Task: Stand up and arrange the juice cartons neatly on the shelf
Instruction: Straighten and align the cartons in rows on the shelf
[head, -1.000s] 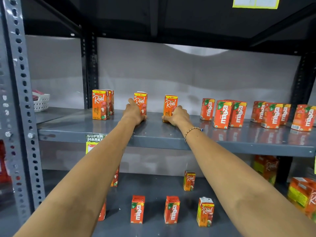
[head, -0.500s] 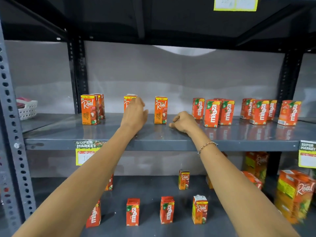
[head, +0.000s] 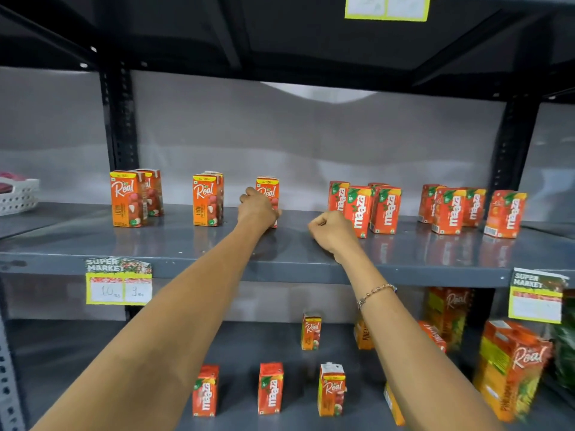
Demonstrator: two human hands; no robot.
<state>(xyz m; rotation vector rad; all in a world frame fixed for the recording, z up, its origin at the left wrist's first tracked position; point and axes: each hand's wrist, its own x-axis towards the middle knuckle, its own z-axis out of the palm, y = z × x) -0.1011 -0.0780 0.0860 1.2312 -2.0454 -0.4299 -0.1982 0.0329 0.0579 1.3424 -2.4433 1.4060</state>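
Orange Real carton stands upright mid-shelf, and the left hand is wrapped around it, arm stretched long. Right hand rests beside it, curled into an empty fist.

The lower half of an upright Real carton was covered by the left hand, so the grip on it could not be made out. A second Real carton was mostly screened by the one in front. A white basket was cut off by the left edge, its pink contents unidentified. The handwriting on the upper price tag, clipped by the top edge, was illegible. The large Real carton at lower right was blurred.
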